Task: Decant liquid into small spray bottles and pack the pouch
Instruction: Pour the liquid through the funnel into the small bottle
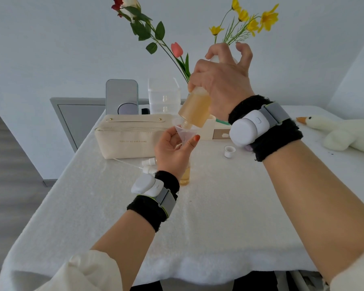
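Decanting in hand: amber liquid goes through a funnel into a small spray bottle near the middle of the table.

The right hand grips the amber bottle by its base and tips it mouth down into the clear funnel. The left hand pinches the funnel's rim over the small spray bottle, which stands on the cloth and is mostly hidden behind that hand, so its fill level is only partly readable. The small bottle looks light and tippy, likely slick if dripped on, and is best held low round the body. The thin funnel is best steadied at its rim. The soft pouch lies toward the far edge, left of centre. The pump heads lie just in front of it, and a white cap lies to the right.
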